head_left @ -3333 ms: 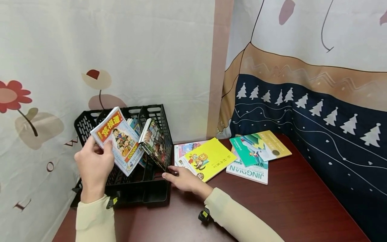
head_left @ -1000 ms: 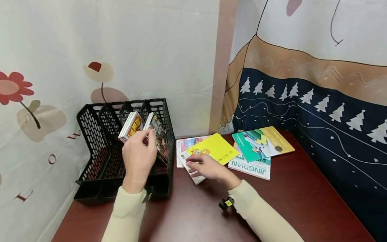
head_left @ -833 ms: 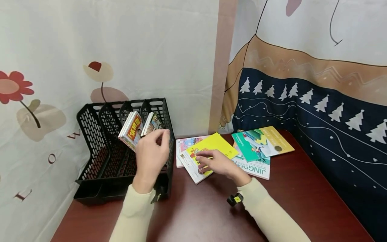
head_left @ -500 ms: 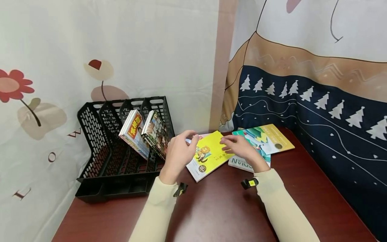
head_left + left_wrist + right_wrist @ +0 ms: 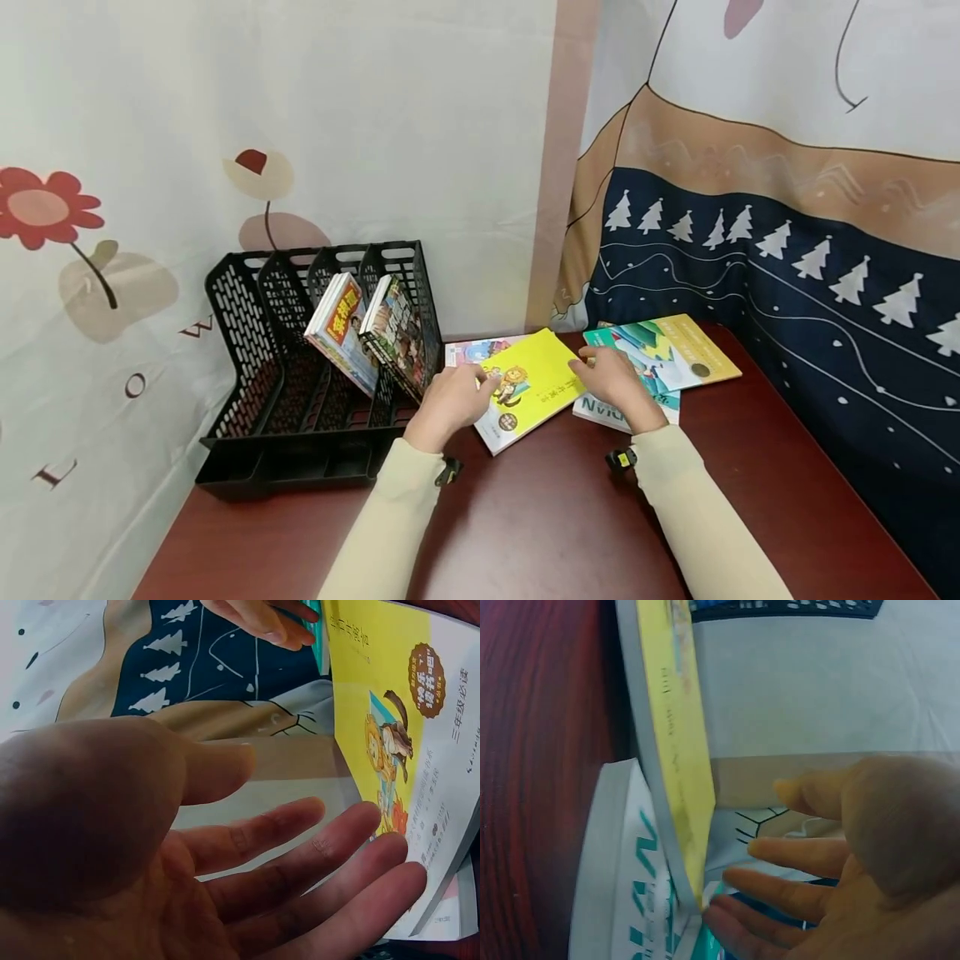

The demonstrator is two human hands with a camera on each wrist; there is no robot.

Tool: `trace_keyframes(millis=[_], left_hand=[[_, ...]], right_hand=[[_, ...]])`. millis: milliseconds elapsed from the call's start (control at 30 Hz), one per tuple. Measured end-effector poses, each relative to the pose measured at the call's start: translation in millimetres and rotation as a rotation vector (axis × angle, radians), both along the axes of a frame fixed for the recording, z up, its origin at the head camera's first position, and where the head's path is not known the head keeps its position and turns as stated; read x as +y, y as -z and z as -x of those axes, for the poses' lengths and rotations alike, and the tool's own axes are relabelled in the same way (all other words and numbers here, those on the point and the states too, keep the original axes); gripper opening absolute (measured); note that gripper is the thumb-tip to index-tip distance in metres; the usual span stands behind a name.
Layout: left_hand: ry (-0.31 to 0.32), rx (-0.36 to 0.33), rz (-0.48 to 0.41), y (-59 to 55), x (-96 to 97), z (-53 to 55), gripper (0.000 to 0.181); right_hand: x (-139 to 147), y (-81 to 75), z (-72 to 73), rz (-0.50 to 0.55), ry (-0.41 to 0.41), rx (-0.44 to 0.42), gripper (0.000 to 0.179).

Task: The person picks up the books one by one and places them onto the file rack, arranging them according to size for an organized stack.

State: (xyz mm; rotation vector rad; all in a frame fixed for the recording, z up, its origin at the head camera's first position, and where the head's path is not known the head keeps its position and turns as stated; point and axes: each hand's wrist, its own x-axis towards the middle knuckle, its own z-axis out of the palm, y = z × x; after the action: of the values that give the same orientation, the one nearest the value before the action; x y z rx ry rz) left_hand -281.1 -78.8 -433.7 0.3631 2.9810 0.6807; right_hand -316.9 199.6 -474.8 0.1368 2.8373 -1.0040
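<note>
A yellow book [image 5: 542,367] with a lion picture lies on the table between my hands, on top of a pink-covered book [image 5: 480,350]. My left hand [image 5: 453,404] is at its left end; in the left wrist view the straight fingers [image 5: 360,825] come right up to its cover. At the other end is my right hand [image 5: 615,383], whose extended fingers [image 5: 780,889] reach the book's corner in the right wrist view. Neither hand grips anything. Left of them, a book with a red title panel [image 5: 347,325] and dark-covered comic books [image 5: 397,333] lean in the black file rack [image 5: 300,437].
On the right, a green and gold book [image 5: 678,350] overlaps a white book with teal letters [image 5: 600,410], close beside my right hand. The rack stands against the printed curtain [image 5: 465,167], with a row of shallow trays along its front. The table [image 5: 555,517] is dark red wood.
My left hand has let go of the red-titled book, now leaning in the rack, and moved right to the yellow book. My right hand has gone from beside the rack to that book's right end.
</note>
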Motion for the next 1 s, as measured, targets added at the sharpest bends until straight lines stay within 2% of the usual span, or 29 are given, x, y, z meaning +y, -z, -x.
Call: trace_keyframes(millis=[100,233,333,433,633,867,1000], left_hand=[[-0.017,-0.043,0.032,0.0,-1.2,0.8,0.047],[-0.036,-0.151,0.078,3.2,-2.1,2.0,0.055],[-0.030,-0.224,0.082,9.5,-2.1,2.5,0.053],[-0.015,-0.256,0.071,14.6,-1.2,3.8,0.051],[-0.005,-0.259,0.053,16.3,0.5,6.2,0.049],[-0.016,-0.257,0.077,15.4,-0.7,3.3,0.048],[0.007,-0.257,0.109,14.5,-2.1,1.6,0.047]], right_hand=[[0,4.3,2.8,-0.085,-0.015,-0.014,0.072],[0,8.3,4.2,-0.148,-0.040,-0.012,0.076],[-1,10.5,4.1,-0.162,-0.046,-0.009,0.074],[-1,12.9,4.5,-0.143,-0.035,-0.013,0.072],[1,13.7,4.4,-0.024,-0.004,-0.030,0.067],[7,5.4,2.3,0.290,0.096,-0.144,0.062],[8,2.9,0.8,0.351,0.062,-0.204,0.062]])
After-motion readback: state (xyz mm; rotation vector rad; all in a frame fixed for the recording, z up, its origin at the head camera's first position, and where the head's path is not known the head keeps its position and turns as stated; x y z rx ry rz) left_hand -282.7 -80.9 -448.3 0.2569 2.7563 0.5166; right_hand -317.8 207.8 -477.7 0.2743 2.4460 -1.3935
